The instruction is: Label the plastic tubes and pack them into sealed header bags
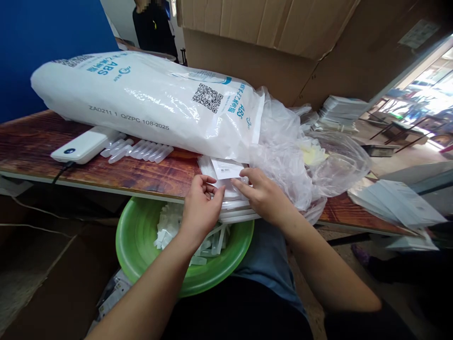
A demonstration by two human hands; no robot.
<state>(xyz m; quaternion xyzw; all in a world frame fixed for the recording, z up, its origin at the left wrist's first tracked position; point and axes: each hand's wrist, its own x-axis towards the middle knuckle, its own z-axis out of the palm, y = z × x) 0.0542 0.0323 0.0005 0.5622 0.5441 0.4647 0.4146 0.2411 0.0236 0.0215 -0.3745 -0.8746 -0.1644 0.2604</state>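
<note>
Two hands: left hand (200, 208) and right hand (262, 194) meeting at table edge, over stack of thin clear plastic bags with white labels (228, 191).
Left fingers: thumb and forefinger pinched on top bag's near corner.
Right fingers: spread flat, pressing stack down.
Stack position: overhanging front edge of dark wooden table (148, 174), directly above round green plastic basin of small clear parts (141, 241).
Doing it well: probably best peeling one bag only, right palm pinning the others.
Edges: big white printed sack (141, 99) close behind; crumpled clear plastic wrap (304, 160) touching right wrist.
Open room: toward lap; leftward past row of clear tubes (136, 150) and white power bank (83, 145).
</note>
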